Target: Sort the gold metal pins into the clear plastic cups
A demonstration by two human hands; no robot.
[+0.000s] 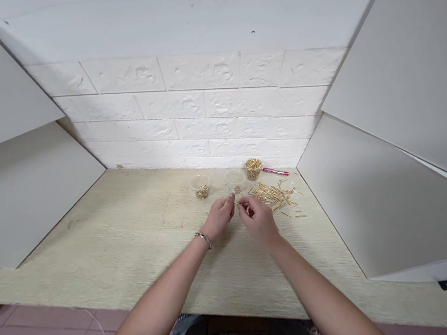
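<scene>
My left hand (218, 217), with a chain bracelet on its wrist, is closed, its thumb on top. Close to its right, my right hand (259, 219) pinches with thumb and finger. A thin gold-coloured stick (236, 203) spans the small gap between the fingertips of both hands. Just beyond my right hand lies a loose pile of similar gold sticks (273, 195). Behind my hands stands a clear plastic cup (234, 177) with a few small pieces at its bottom. Left of it, another clear cup (200, 184) holds small gold-coloured parts.
A third cup (254, 169), filled with gold sticks, stands near the white brick-patterned wall (182, 104). Beside it lies a red pen-like object (275, 171). Grey panels (400, 193) flank the pale wooden table (112, 231) on both sides.
</scene>
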